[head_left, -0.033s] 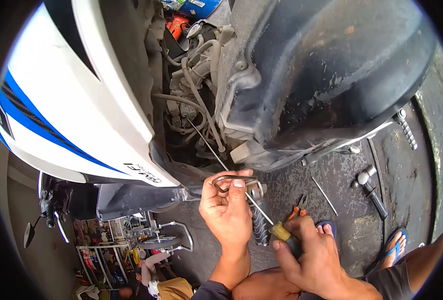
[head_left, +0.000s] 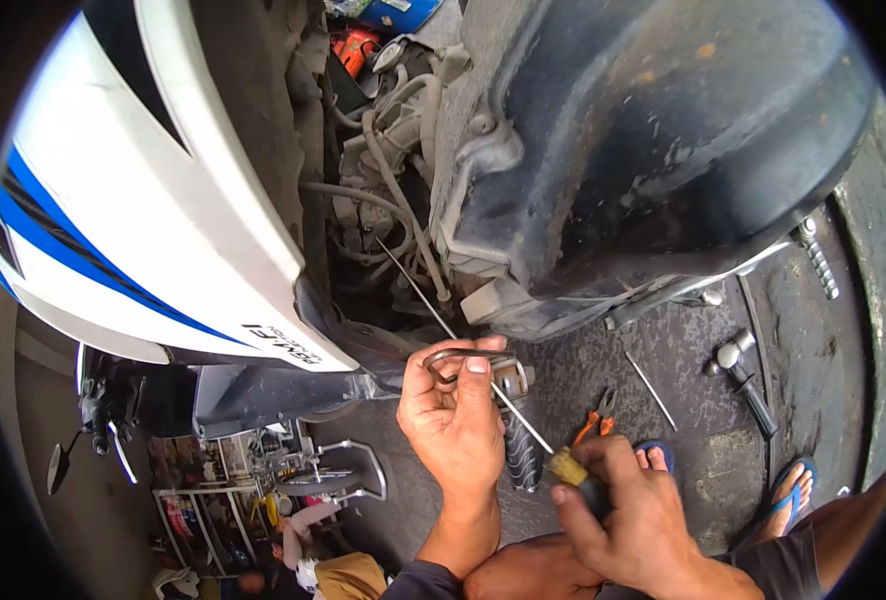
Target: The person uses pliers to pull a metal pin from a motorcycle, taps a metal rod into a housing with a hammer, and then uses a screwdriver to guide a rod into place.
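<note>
A long thin screwdriver (head_left: 418,290) with a yellow and dark handle slants up into the gap between the scooter's white body panel (head_left: 163,230) and its dark cover (head_left: 683,150). Its tip reaches among dusty hoses (head_left: 393,165) and engine parts; exact contact cannot be made out. My right hand (head_left: 633,520) is closed around the handle. Higher up, my left hand (head_left: 458,425) pinches the shaft between thumb and fingers, beside a bent dark metal rod (head_left: 443,355) that its fingers also touch.
On the dark floor lie orange-handled pliers (head_left: 596,415), a thin metal rod (head_left: 650,390), a hammer (head_left: 743,380) and a ribbed metal piece (head_left: 820,262). My sandalled foot (head_left: 788,495) is at lower right. A person (head_left: 313,560) sits by a rack and another motorcycle at lower left.
My right hand and the screwdriver handle have shifted very slightly down and to the right. My left hand stays in place.
</note>
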A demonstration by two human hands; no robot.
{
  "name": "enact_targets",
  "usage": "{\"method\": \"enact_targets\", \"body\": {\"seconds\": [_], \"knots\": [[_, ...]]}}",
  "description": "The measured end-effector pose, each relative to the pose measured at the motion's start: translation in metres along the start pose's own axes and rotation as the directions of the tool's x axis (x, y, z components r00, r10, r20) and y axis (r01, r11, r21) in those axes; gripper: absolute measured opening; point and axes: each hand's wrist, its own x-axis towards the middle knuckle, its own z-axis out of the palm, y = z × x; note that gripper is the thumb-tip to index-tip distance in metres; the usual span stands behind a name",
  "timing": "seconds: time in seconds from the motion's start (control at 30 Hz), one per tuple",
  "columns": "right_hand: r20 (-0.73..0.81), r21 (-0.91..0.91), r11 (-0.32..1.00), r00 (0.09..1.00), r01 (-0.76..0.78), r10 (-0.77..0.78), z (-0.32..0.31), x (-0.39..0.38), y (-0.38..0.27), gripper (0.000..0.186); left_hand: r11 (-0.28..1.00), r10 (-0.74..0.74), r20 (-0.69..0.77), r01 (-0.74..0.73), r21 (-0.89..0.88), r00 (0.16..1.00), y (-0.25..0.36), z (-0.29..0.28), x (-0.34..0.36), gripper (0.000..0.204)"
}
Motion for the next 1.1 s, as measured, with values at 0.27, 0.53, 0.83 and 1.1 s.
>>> {"method": "enact_targets", "body": {"seconds": [0.27, 0.53, 0.83, 1.1], "knots": [[0.128, -0.069, 0.979, 0.972, -0.19, 0.198, -0.06, -0.018, 0.046, 0.024, 0.998, 0.04, 0.044, -0.038, -0.051, 0.998, -0.003, -0.002, -0.001, 0.012], [0.184, 0.031, 0.775, 0.766, -0.631, 0.617, -0.095, -0.069, 0.221, 0.023, 0.997, 0.036, 0.027, -0.034, -0.067, 0.999, -0.003, -0.003, -0.004, 0.021], [-0.21, -0.203, 0.76, 0.786, -0.617, 0.582, -0.014, -0.112, 0.335, 0.026, 0.976, 0.22, -0.054, -0.219, 0.017, 0.974, -0.011, -0.015, -0.02, 0.036], [-0.381, -0.605, 0.568, 0.829, -0.558, 0.409, 0.002, -0.108, 0.33, 0.04, 0.831, 0.556, -0.059, -0.555, 0.028, 0.829, -0.007, -0.037, -0.026, 0.026]]}}
